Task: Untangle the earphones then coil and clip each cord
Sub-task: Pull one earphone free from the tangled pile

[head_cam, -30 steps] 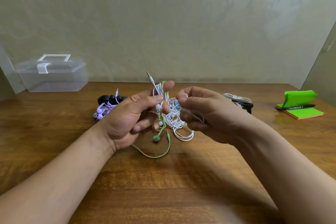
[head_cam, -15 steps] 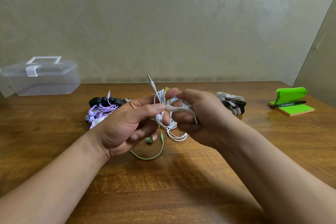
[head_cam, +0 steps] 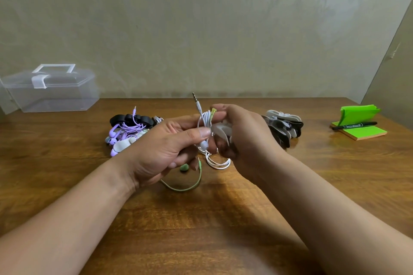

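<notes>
While both hands meet above mid-table, the white earphone cord (head_cam: 204,123) sits coiled between them, its jack (head_cam: 196,101) pointing up and a few loops hanging below the fingers.

Left hand (head_cam: 165,149): thumb and forefinger pinch the coil.

Right hand (head_cam: 245,136): fingers curled round a white clip (head_cam: 220,129), pressed against the bundle.

Change: a second ago the right hand worked loose white cord with no clip showing. The clip has since come in across the coil, and the loops are drawn tighter. Judged: coiling about finished, clipping in hand.

Green earphone cord (head_cam: 190,187): runs up into the same grip and trails to the table beside its bud (head_cam: 184,167). It likely needs freeing before the clip closes.

Adjacent: purple earphones (head_cam: 127,131) to the left, with black pieces behind them; spare clip pile (head_cam: 283,125) to the right, just behind the right hand.

Outlying: clear box (head_cam: 51,91) far left; green notepad (head_cam: 359,131) with marker (head_cam: 355,125) far right.

Table (head_cam: 201,230): open wood between hands and near edge, giving room to lower the work.
</notes>
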The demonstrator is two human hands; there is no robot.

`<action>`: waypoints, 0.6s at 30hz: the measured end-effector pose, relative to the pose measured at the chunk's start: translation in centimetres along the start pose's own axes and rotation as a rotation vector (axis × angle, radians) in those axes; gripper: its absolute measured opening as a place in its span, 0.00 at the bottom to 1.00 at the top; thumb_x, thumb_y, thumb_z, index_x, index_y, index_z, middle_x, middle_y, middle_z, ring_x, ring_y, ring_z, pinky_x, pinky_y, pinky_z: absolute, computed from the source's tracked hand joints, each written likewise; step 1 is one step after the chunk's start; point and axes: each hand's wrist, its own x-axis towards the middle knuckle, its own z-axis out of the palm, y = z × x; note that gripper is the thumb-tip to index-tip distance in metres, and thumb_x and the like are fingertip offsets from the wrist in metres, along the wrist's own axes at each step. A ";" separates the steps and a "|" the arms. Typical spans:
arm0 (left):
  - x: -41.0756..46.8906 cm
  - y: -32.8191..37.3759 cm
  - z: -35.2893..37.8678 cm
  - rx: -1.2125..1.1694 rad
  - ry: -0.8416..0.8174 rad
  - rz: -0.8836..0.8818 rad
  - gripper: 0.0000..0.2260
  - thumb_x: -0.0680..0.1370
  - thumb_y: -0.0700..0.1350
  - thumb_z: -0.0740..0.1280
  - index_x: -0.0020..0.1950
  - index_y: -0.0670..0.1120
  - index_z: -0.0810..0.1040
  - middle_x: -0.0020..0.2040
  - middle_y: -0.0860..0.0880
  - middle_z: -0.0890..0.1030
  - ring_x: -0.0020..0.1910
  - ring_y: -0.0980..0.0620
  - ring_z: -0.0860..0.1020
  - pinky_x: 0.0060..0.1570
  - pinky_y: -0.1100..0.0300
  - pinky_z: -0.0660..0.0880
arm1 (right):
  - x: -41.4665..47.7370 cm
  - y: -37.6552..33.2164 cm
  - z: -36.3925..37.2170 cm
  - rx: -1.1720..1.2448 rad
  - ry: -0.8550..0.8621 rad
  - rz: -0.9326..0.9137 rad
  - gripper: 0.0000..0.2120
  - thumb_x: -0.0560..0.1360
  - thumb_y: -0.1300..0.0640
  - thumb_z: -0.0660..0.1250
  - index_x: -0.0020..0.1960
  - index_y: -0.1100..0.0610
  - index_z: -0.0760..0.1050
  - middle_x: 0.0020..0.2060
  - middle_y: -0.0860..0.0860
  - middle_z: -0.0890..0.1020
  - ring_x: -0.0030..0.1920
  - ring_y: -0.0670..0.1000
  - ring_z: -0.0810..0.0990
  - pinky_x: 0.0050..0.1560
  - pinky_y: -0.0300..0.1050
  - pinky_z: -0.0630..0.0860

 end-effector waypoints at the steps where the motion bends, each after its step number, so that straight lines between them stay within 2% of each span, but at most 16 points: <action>1: 0.0 0.0 0.1 -0.007 -0.015 -0.007 0.17 0.80 0.45 0.65 0.69 0.53 0.81 0.44 0.45 0.81 0.20 0.57 0.60 0.37 0.53 0.67 | -0.1 0.1 0.0 -0.019 0.000 0.014 0.15 0.83 0.57 0.56 0.62 0.60 0.78 0.30 0.55 0.79 0.23 0.50 0.74 0.22 0.38 0.64; 3: 0.0 0.1 0.1 -0.042 -0.045 -0.021 0.17 0.81 0.44 0.64 0.69 0.51 0.81 0.44 0.44 0.80 0.19 0.58 0.60 0.36 0.55 0.68 | 0.0 0.3 0.1 -0.042 -0.048 0.048 0.20 0.86 0.47 0.55 0.60 0.60 0.79 0.31 0.54 0.80 0.25 0.49 0.76 0.25 0.38 0.67; 5: 0.0 0.1 -0.2 -0.139 -0.075 -0.028 0.14 0.82 0.43 0.62 0.66 0.47 0.82 0.42 0.45 0.79 0.19 0.60 0.61 0.33 0.57 0.70 | 0.1 0.3 0.0 -0.074 -0.155 0.043 0.28 0.86 0.39 0.52 0.55 0.61 0.80 0.31 0.54 0.80 0.28 0.49 0.76 0.29 0.41 0.67; 7: -0.1 0.1 -0.7 -0.261 -0.075 -0.030 0.12 0.83 0.42 0.60 0.60 0.46 0.82 0.40 0.47 0.78 0.18 0.60 0.61 0.30 0.61 0.72 | 0.3 0.4 -0.3 -0.065 -0.311 0.002 0.28 0.86 0.36 0.51 0.48 0.56 0.78 0.33 0.54 0.80 0.33 0.49 0.73 0.31 0.42 0.63; 8: -0.1 0.0 -0.9 -0.313 -0.066 -0.025 0.11 0.83 0.42 0.60 0.58 0.46 0.82 0.40 0.48 0.77 0.18 0.61 0.61 0.29 0.62 0.72 | 0.4 0.3 -0.6 -0.062 -0.390 -0.015 0.26 0.85 0.37 0.52 0.48 0.54 0.78 0.36 0.54 0.80 0.36 0.49 0.73 0.32 0.42 0.63; 11: 0.1 -0.1 -1.5 -0.375 -0.034 -0.025 0.12 0.84 0.42 0.59 0.56 0.47 0.82 0.39 0.51 0.76 0.17 0.61 0.60 0.28 0.64 0.71 | 0.7 0.2 -1.6 -0.084 -0.588 -0.036 0.22 0.83 0.43 0.55 0.65 0.57 0.75 0.45 0.51 0.80 0.41 0.46 0.75 0.36 0.44 0.63; 13: 0.1 -0.2 -1.7 -0.349 -0.030 -0.043 0.13 0.83 0.42 0.59 0.57 0.47 0.83 0.38 0.51 0.76 0.18 0.61 0.60 0.28 0.64 0.70 | 0.8 0.2 -1.8 -0.071 -0.622 -0.026 0.19 0.79 0.49 0.54 0.64 0.57 0.72 0.46 0.52 0.80 0.40 0.46 0.75 0.37 0.47 0.60; 14: 0.1 -0.2 -1.7 -0.333 -0.036 -0.049 0.13 0.83 0.42 0.59 0.58 0.47 0.83 0.38 0.51 0.77 0.18 0.61 0.60 0.29 0.63 0.70 | 0.9 0.3 -1.7 -0.057 -0.614 -0.022 0.20 0.76 0.52 0.53 0.62 0.61 0.72 0.47 0.54 0.80 0.39 0.47 0.74 0.37 0.48 0.58; 15: 0.1 -0.3 -1.6 -0.323 -0.039 -0.052 0.12 0.83 0.42 0.60 0.58 0.47 0.83 0.38 0.51 0.77 0.18 0.61 0.60 0.29 0.63 0.70 | 0.9 0.3 -1.7 -0.034 -0.601 -0.010 0.24 0.74 0.54 0.53 0.64 0.65 0.71 0.48 0.56 0.80 0.39 0.47 0.74 0.37 0.49 0.58; 18: 0.3 -0.3 -1.7 -0.332 -0.016 -0.060 0.12 0.83 0.42 0.60 0.58 0.47 0.83 0.38 0.51 0.78 0.18 0.60 0.60 0.29 0.63 0.70 | 1.1 0.4 -2.0 0.007 -0.637 -0.017 0.31 0.71 0.56 0.57 0.73 0.60 0.70 0.56 0.58 0.78 0.42 0.48 0.77 0.39 0.48 0.60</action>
